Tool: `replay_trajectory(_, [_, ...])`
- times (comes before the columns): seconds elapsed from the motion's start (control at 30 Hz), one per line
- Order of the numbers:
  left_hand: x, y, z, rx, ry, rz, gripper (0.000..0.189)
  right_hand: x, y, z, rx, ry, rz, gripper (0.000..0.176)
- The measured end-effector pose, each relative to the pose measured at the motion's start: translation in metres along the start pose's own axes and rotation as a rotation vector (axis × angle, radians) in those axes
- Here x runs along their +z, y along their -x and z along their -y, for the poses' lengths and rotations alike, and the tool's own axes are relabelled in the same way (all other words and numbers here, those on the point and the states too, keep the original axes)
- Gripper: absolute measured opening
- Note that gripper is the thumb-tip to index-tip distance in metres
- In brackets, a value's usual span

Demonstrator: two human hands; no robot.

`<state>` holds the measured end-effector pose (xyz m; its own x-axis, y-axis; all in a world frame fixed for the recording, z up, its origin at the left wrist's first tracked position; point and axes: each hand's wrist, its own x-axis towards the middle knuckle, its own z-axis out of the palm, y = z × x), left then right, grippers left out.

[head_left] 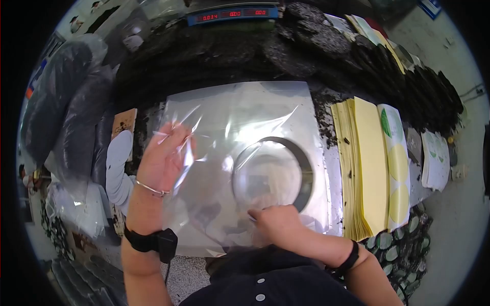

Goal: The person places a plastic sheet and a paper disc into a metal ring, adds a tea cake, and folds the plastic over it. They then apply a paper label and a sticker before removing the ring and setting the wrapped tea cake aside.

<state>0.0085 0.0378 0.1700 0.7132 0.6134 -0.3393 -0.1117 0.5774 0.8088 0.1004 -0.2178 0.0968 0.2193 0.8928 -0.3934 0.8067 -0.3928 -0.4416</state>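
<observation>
My left hand (171, 155), fingers bent, grips a clear plastic bag (212, 130) at its left side. The bag is thin and shiny and spreads across a metal sheet (275, 91) in front of me. On the right part of the sheet stands a round metal ring (305, 178), partly seen through the plastic. My right hand (278, 224) is at the ring's near edge, its fingers closed and pinching what looks like the bag's near side. The fingertips are partly hidden.
Yellow paper sheets (368, 168) and round-label strips (397, 168) lie right. White discs (120, 166) fan out at left, near filled plastic bags (81, 112). Dark flaky material (204, 56) covers the back, below a scale display (232, 14). Dark round stacks (423, 92) stand far right.
</observation>
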Motion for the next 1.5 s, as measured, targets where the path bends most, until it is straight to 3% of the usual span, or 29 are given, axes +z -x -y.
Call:
replay_trajectory(0.07, [0.036,0.006,-0.023,0.022,-0.379,0.222,0.008,0.026,-0.033,0.017,-0.121,0.052,0.063,0.025])
replay_trajectory(0.1, [0.055,0.014,-0.011,-0.005,-0.342,0.344,0.008,0.037,-0.047,0.023,-0.153,0.135,-0.046,0.031])
replay_trajectory(0.2, [0.095,0.035,0.072,0.079,-0.535,0.570,0.011,0.105,-0.011,0.042,-0.304,0.225,-0.297,0.050])
replay_trajectory(0.23, [0.098,0.042,0.111,-0.013,-0.523,0.563,0.018,0.121,0.002,0.045,-0.398,0.225,-0.435,0.063])
replay_trajectory(0.27, [0.090,0.044,0.170,-0.079,-0.454,0.548,0.022,0.050,0.038,0.057,-0.306,-0.100,0.304,0.063])
replay_trajectory(0.3, [0.084,0.047,0.209,-0.027,-0.594,0.518,0.026,0.035,0.052,0.057,-0.399,-0.211,0.572,0.058])
replay_trajectory(0.37, [0.063,0.060,0.256,0.023,-0.746,0.512,0.018,0.026,0.056,0.042,-0.567,-0.408,0.823,0.048])
replay_trajectory(0.4, [0.058,0.070,0.261,0.204,-0.742,0.484,0.016,0.016,0.057,0.031,-0.534,-0.485,0.817,0.043])
replay_trajectory(0.43, [0.053,0.076,0.266,0.389,-0.734,0.451,0.018,0.007,0.056,0.019,-0.461,-0.536,0.733,0.038])
replay_trajectory(0.47, [0.039,0.084,0.270,0.479,-0.599,0.526,0.022,0.008,0.063,0.005,-0.379,-0.634,0.303,0.034])
replay_trajectory(0.5, [0.023,0.101,0.241,0.381,-0.577,0.527,0.024,0.009,0.071,-0.008,-0.286,-0.685,-0.133,0.030])
replay_trajectory(0.57, [-0.005,0.137,0.150,0.012,-0.636,0.437,0.023,0.009,0.054,-0.025,-0.278,-0.217,-0.590,0.036])
replay_trajectory(0.6, [-0.037,0.133,0.128,0.541,-0.996,0.266,0.020,0.017,0.057,-0.037,-0.320,-0.226,-0.596,0.036])
replay_trajectory(0.63, [-0.055,0.120,0.091,0.823,-1.201,-0.043,0.014,0.039,0.071,-0.051,-0.425,-0.122,-0.460,0.035])
replay_trajectory(0.7, [-0.124,0.073,0.040,0.774,-1.240,-0.613,0.011,0.032,0.056,-0.059,-0.581,-0.012,-0.323,0.034])
replay_trajectory(0.73, [-0.163,0.043,0.018,0.785,-1.331,-0.802,0.016,0.013,0.057,-0.057,-0.478,-0.101,-0.337,0.034])
replay_trajectory(0.8, [-0.247,-0.009,0.005,0.814,-1.623,-0.971,0.025,-0.027,0.045,-0.059,-0.335,-0.182,-0.472,0.033])
replay_trajectory(0.9, [-0.340,-0.059,0.032,0.441,-1.915,-0.807,0.017,-0.099,-0.009,-0.084,-0.171,-0.161,-0.783,0.030])
replay_trajectory(0.93, [-0.372,-0.077,0.042,0.442,-1.938,-0.834,0.011,-0.121,-0.024,-0.098,-0.133,-0.145,-0.812,0.028])
replay_trajectory(1.07, [-0.384,-0.085,0.041,0.729,-1.736,-0.842,0.004,-0.187,-0.089,-0.177,-0.015,-0.142,-0.996,0.021])
replay_trajectory(1.1, [-0.370,-0.078,0.029,0.454,-1.813,-0.835,0.013,-0.206,-0.110,-0.193,-0.007,-0.098,-1.059,0.021])
replay_trajectory(1.17, [-0.343,-0.085,0.020,0.317,-1.452,-0.988,0.005,-0.242,-0.154,-0.227,-0.027,0.116,-1.215,0.036])
replay_trajectory(1.2, [-0.339,-0.092,0.022,0.315,-1.446,-0.980,0.005,-0.258,-0.171,-0.229,0.002,0.283,-1.223,0.047])
replay_trajectory(1.27, [-0.337,-0.094,0.026,0.728,-1.852,-1.025,0.007,-0.277,-0.197,-0.244,0.024,0.443,-1.220,0.059])
replay_trajectory(1.3, [-0.351,-0.099,0.029,0.721,-1.860,-1.029,0.007,-0.280,-0.208,-0.264,0.045,0.473,-1.059,0.068])
replay_trajectory(1.37, [-0.391,-0.108,0.034,0.279,-2.132,-0.942,0.007,-0.277,-0.216,-0.288,0.049,0.493,-0.903,0.077])
replay_trajectory(1.4, [-0.362,-0.108,0.025,0.203,-2.076,-0.979,0.003,-0.277,-0.217,-0.293,0.081,0.434,-0.809,0.077])
replay_trajectory(1.47, [-0.359,-0.101,0.016,0.318,-2.052,-0.958,0.012,-0.281,-0.213,-0.287,0.124,0.335,-0.682,0.071])
replay_trajectory(1.5, [-0.362,-0.106,0.018,0.403,-1.956,-1.041,0.001,-0.280,-0.215,-0.299,0.053,0.335,-0.715,0.069])
